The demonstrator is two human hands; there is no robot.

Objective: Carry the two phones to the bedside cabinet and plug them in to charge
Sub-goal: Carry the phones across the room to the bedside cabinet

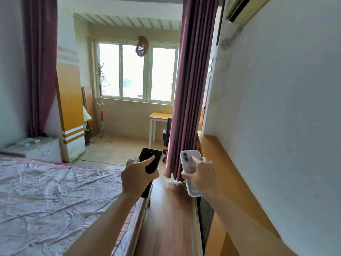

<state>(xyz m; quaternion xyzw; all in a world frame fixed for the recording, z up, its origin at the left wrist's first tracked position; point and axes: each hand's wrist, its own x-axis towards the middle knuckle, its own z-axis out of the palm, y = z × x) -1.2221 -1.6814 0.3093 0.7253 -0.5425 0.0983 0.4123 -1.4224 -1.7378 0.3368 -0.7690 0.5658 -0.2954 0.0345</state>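
My left hand (137,177) grips a black phone (150,159), held upright with the index finger stretched across its back. My right hand (200,175) grips a white phone (187,159) in a clear case, its two camera lenses facing me near the top. Both phones hang in the air above the wooden floor strip between the bed and the wall. A white bedside cabinet (43,150) stands far left beyond the bed, with small white items and a cable (27,142) on top.
A bed (51,193) with a crumpled pink-grey sheet fills the left. A radiator (203,213) and orange wall panel (238,174) run along the right. Purple curtains (191,89) frame an opening to a balcony room with a desk (159,116), chair and coat stand.
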